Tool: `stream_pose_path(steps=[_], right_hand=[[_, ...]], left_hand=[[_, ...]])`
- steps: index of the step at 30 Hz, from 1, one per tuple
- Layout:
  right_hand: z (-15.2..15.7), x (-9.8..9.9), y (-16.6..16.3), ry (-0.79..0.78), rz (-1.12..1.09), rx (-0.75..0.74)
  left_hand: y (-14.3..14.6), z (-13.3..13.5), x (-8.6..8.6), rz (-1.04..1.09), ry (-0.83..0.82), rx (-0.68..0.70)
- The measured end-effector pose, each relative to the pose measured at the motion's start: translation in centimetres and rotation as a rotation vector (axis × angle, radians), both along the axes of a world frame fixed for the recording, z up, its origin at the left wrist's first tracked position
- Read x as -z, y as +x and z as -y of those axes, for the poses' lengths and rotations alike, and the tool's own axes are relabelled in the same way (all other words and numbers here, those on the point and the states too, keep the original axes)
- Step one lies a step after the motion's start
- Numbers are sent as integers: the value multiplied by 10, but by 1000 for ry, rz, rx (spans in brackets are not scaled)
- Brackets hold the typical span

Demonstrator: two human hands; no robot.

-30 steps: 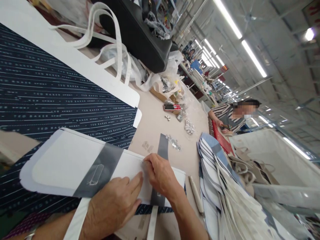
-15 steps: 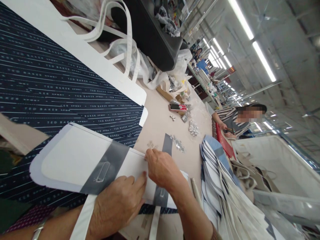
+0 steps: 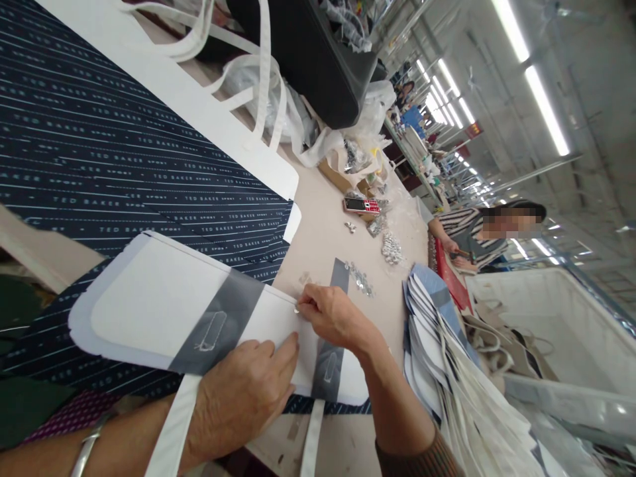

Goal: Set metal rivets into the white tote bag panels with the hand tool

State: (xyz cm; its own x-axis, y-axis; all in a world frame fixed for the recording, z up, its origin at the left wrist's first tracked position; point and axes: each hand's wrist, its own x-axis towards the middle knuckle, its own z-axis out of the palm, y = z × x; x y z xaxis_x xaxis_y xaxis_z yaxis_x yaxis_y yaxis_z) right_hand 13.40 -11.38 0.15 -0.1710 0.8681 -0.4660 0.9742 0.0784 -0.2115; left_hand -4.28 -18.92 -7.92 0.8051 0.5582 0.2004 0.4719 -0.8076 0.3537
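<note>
A white bag panel (image 3: 149, 298) with two grey bands and sewn strap ends lies on navy lettered fabric. My left hand (image 3: 243, 391) rests on its lower edge beside the wider grey band (image 3: 223, 318), fingers stretched towards the middle. At the panel's upper edge, my right hand (image 3: 338, 315) is closed in a pinch on a small silvery metal piece (image 3: 297, 309), mostly covered by the fingertips. White straps (image 3: 171, 430) hang from the panel towards me. Loose metal discs (image 3: 362, 281) lie just beyond my right hand.
Navy fabric (image 3: 124, 152) with white borders covers the left. Beyond are a red phone (image 3: 362, 206), a pile of small metal parts (image 3: 391, 248) and a black padded object (image 3: 318, 59). Stacked panels (image 3: 432, 344) and a white bin (image 3: 561, 298) stand right; a co-worker (image 3: 467, 232) sits behind.
The view has shifted slightly, so most things appear a little further right. My right fingertips now show a small shiny piece at the panel's edge; my left hand stays on the panel.
</note>
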Motion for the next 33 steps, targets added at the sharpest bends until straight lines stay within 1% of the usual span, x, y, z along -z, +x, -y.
stream_pose_path(steps=[2, 9, 11, 13, 15, 19, 21, 23, 26, 27, 29, 31, 33], right_hand=[[0, -2, -2, 3, 42, -17], [-4, -10, -23, -74, 286, -154], [-4, -12, -25, -87, 305, -166], [-4, -13, -24, -91, 274, -159], [-4, -11, -19, -82, 209, -107], [-8, -3, -8, -94, 28, 121], [-9, -1, -6, -104, -29, 195], [-8, -1, -7, -80, -21, 184], [1, -1, -14, 12, 49, 114], [6, 0, -15, 50, 63, 109], [16, 4, -17, 126, 48, 145], [26, 11, -15, 182, -17, 221], [34, 19, -12, 221, -98, 313]], left_hand=[[0, -1, -1, 1, -4, 1], [0, -2, -1, -9, 18, 20], [1, -3, -1, -4, 33, 23], [1, -3, -2, 7, 31, 19], [1, -4, -2, 21, 25, 12], [-1, -3, -3, 51, 52, -9], [-1, -3, -3, 72, 64, -22], [0, -3, -2, 101, 87, -31], [1, -5, 0, 134, 140, -27], [1, -5, 2, 155, 162, -8], [-2, -2, 8, 215, 189, 51], [-11, 6, 15, 268, 175, 163], [-29, 19, 22, 260, 132, 263]])
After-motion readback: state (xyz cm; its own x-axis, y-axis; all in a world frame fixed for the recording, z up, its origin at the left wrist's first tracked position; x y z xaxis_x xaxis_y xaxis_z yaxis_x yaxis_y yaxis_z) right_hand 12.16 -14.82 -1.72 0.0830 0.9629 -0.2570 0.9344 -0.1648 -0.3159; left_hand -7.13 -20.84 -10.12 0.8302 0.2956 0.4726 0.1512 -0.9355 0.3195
